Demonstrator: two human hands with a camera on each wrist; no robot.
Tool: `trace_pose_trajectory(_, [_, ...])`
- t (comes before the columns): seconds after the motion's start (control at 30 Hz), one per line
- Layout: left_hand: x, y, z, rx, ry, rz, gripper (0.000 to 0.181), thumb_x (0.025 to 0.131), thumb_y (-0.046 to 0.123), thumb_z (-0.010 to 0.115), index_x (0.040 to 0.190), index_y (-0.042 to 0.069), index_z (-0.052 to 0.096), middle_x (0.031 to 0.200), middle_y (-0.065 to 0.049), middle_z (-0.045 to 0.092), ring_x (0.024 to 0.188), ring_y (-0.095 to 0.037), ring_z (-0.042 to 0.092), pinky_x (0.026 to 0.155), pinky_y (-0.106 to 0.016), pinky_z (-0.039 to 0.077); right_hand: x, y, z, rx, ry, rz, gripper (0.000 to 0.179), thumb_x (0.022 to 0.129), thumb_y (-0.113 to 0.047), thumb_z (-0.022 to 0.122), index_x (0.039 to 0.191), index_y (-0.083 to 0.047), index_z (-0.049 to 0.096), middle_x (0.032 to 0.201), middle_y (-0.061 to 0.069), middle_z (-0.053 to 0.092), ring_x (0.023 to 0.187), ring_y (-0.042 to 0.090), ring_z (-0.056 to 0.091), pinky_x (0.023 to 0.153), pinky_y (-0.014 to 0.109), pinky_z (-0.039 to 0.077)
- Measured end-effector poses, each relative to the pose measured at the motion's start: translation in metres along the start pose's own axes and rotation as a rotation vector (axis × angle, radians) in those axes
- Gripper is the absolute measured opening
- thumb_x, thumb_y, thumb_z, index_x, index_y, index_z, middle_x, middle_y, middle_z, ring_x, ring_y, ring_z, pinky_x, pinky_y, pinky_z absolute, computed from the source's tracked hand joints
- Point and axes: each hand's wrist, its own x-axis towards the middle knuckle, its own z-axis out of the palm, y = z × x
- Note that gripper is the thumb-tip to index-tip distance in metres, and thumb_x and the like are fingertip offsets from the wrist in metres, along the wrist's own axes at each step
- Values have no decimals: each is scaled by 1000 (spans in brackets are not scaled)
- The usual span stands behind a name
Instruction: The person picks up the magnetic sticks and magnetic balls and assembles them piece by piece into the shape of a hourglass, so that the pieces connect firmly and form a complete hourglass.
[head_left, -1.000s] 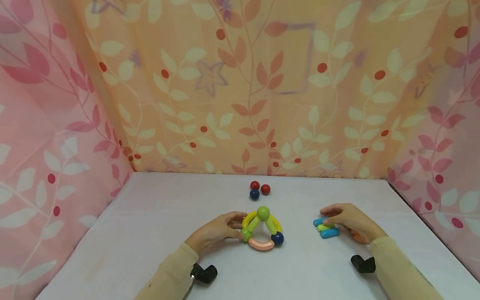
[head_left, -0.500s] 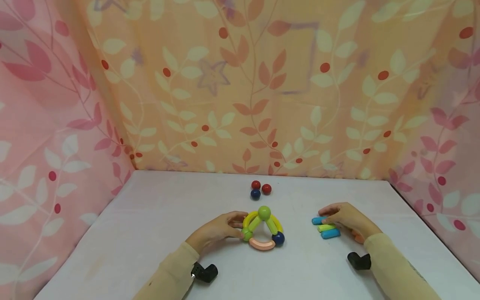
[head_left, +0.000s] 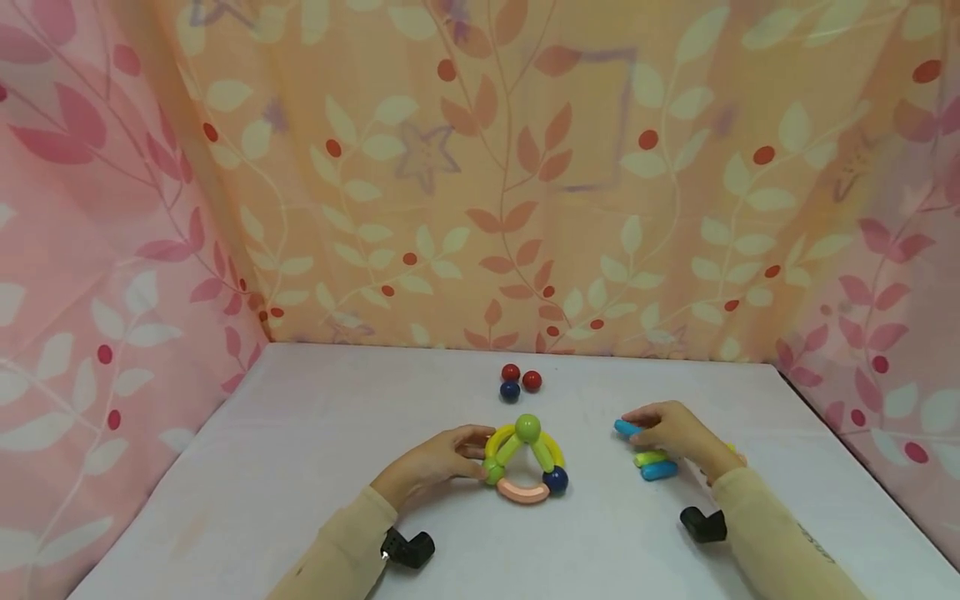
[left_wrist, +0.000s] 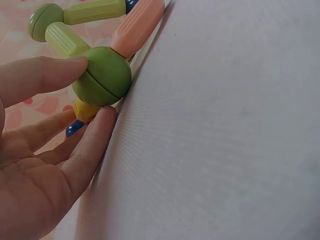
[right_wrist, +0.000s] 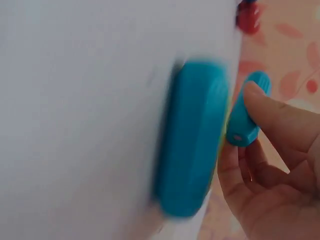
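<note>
My left hand [head_left: 431,460] pinches a green ball [left_wrist: 102,77] at the left corner of a magnetic-looking ball-and-stick build. Two straight green sticks rise from the lower corners to a green top ball [head_left: 528,428]; a curved peach stick [head_left: 523,492] runs along the front to a dark blue ball [head_left: 555,480]. Yellow curved sticks show behind. Over on the right, my right hand [head_left: 678,433] holds a short blue stick [right_wrist: 248,110] between thumb and fingers. A yellow-green stick [head_left: 649,458] and another blue stick [head_left: 659,472] lie just below that hand.
Two red balls [head_left: 532,382] and a dark blue ball [head_left: 510,392] sit together behind the build. Yellow and peach pieces [head_left: 733,450] are partly hidden behind my right wrist. Floral curtains [head_left: 480,208] stand at the white table's [head_left: 360,383] back and sides.
My right hand has moved left and slightly away, drawing the blue stick apart from the two sticks beside it. My left hand and the build have stayed in place.
</note>
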Motion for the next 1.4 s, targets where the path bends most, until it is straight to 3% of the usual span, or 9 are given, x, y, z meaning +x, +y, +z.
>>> trace_pose_trajectory(0.23, [-1, -3, 0, -15, -1, 4, 69, 84, 2, 75, 146, 9, 47, 143, -12, 52, 125, -22, 56, 102, -36, 52, -5, -39, 19, 86, 20, -120, 41, 89, -25, 75, 124, -7, 67, 117, 11, 70, 103, 21, 62, 91, 42, 54])
trace_pose_trajectory(0.63, [1, -1, 1, 13, 11, 15, 69, 82, 3, 76, 146, 8, 48, 142, -11, 54, 125, -22, 56, 101, -34, 53, -24, -91, 44, 334, 28, -128, 44, 92, -22, 72, 130, -2, 63, 119, 12, 71, 104, 18, 64, 105, 52, 48])
trace_pose_trajectory(0.8, [1, -1, 1, 3, 13, 13, 69, 82, 3, 76, 145, 9, 48, 141, -11, 55, 124, -21, 57, 100, -33, 53, -27, -102, 50, 448, 52, -122, 47, 93, -19, 70, 135, 0, 59, 119, 14, 70, 99, 15, 68, 107, 52, 47])
trace_pose_trajectory(0.97, [2, -3, 1, -2, 16, 16, 69, 82, 2, 76, 145, 8, 49, 140, -11, 55, 124, -21, 57, 100, -33, 53, -30, -110, 54, 571, 90, -120, 48, 90, -17, 73, 131, 2, 58, 114, 11, 70, 94, 13, 70, 99, 40, 55])
trace_pose_trajectory(1.2, [1, -2, 0, 16, 27, 4, 69, 82, 5, 77, 145, 11, 49, 140, -9, 56, 123, -21, 56, 102, -36, 52, -31, -116, 60, 642, 116, -143, 44, 87, -14, 77, 124, 3, 60, 106, 6, 69, 92, 11, 70, 89, 28, 59])
trace_pose_trajectory(1.4, [0, -1, 1, 22, 18, 17, 69, 81, 5, 76, 145, 10, 49, 140, -10, 56, 124, -22, 56, 103, -36, 51, -30, -118, 64, 658, 122, -144, 41, 87, -13, 77, 121, 2, 61, 103, 3, 70, 92, 11, 70, 92, 32, 58])
